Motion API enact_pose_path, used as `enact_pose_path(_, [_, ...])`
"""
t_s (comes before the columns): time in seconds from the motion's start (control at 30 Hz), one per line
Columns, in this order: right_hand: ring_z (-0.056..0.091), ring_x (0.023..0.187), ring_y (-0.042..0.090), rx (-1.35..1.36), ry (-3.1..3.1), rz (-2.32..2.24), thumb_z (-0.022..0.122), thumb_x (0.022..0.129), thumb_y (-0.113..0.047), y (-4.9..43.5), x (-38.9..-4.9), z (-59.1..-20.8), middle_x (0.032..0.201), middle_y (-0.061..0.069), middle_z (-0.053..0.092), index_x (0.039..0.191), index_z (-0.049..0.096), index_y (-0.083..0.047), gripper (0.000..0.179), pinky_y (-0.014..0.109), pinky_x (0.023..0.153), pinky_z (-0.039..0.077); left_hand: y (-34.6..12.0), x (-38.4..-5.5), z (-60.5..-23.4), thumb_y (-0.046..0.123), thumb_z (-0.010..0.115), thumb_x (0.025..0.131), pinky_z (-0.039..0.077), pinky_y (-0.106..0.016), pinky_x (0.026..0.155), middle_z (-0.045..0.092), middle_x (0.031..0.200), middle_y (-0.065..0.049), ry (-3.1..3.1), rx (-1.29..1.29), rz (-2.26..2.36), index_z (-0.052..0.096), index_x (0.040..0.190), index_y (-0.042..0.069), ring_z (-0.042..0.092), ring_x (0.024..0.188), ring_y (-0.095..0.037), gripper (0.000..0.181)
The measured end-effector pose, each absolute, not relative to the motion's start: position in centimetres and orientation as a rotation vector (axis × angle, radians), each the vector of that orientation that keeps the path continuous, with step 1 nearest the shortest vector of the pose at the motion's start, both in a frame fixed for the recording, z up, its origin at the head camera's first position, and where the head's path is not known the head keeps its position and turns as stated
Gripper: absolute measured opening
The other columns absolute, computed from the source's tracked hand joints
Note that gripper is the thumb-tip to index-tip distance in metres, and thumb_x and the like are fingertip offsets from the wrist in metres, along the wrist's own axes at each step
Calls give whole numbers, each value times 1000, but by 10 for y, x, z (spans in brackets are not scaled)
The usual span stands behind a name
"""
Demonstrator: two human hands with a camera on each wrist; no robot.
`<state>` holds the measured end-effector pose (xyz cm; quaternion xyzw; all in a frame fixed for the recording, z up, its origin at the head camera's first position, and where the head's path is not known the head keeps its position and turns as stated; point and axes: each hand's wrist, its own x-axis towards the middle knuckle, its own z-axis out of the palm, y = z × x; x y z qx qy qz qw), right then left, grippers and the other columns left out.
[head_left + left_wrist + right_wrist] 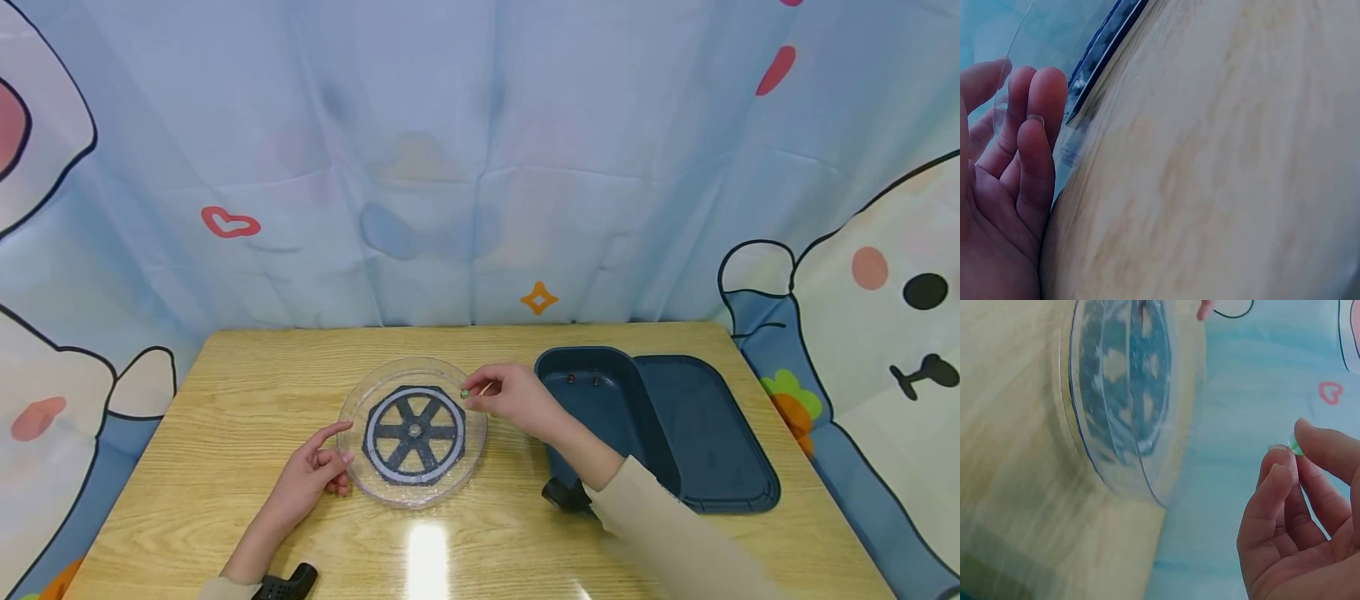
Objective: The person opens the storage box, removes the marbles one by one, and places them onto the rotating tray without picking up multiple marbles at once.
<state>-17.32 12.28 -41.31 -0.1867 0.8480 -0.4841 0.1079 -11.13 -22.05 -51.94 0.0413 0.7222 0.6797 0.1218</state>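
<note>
Pale blue curtain hangs behind the desk, printed with 1 red heart outline and 1 orange star, and I count 2 hands at work on the wood grain. 1 clear round dish sits near the middle, showing 1 dark wheel shape with 6 spokes. At its right edge, the right hand has its fingers closed in a pinch on 1 small green bead. At its left rim, the left hand's fingers are relaxed and slightly apart, touching the dish. To the right stand 1 dark blue bin holding 2 small beads and, just beside it, 1 flat blue tray.
</note>
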Motion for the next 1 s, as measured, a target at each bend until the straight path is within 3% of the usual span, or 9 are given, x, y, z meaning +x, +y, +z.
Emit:
enact_pose_path(0.2, [62, 74, 22, -595, 2442, -1452, 75, 90, -10, 109, -169, -428, 88, 1, 66, 106, 73, -1, 19, 31, 62, 50, -221, -111, -520, 12, 63, 99, 58, -35, 62, 61, 71, -7, 2110, 121, 1988, 39, 149, 5, 62, 61, -17, 56])
enact_pose_path(0.6, [52, 67, 17, -579, 2429, -1394, 77, 88, -12, 95, -160, -443, 83, -3, 63, 101, 74, -7, 14, 29, 58, 44, -221, -110, -522, 11, 63, 99, 59, -34, 62, 62, 72, -5, 2091, 145, 2012, 38, 149, 4, 62, 61, -14, 56])
enact_pose_path(0.87, [54, 69, 16, -551, 2425, -1394, 76, 90, -12, 97, -161, -443, 86, -3, 64, 105, 73, -3, 19, 29, 59, 46, -220, -111, -521, 10, 63, 99, 58, -33, 62, 61, 71, -4, 2089, 141, 2011, 38, 150, 4, 62, 61, -14, 57])
enact_pose_path(1.0, [60, 73, 23, -515, 2411, -1434, 74, 90, -11, 103, -164, -438, 87, -1, 65, 105, 73, -4, 17, 31, 61, 48, -220, -111, -520, 10, 63, 99, 58, -33, 62, 61, 71, -4, 2088, 146, 2011, 38, 150, 3, 62, 61, -14, 57])
